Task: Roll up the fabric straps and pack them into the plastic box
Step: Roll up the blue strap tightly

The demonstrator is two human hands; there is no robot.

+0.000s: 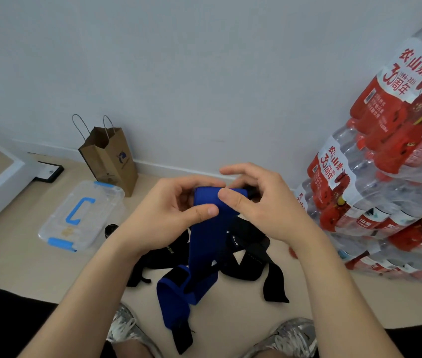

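A clear plastic box point(80, 215) with blue latches sits shut on the floor at the left, near a brown paper bag point(110, 161) by the wall; it lies well apart from the work, seemingly parked until there is a roll to pack. At centre, the left hand point(163, 215) pinches the top end of a blue strap point(204, 244), thumb pressed on its face and fingers curled behind, apparently to keep the first turn tight; the right hand point(259, 202) grips the same end, thumb on the fold and index finger raised above it, placed to wind the fabric over. The rest of the strap hangs down to the floor, so the rolling looks barely begun; black straps point(246, 251) lie loose beneath it (how many cannot be told), within easy reach. Stacked packs of bottled water point(390, 156) fill the right edge.
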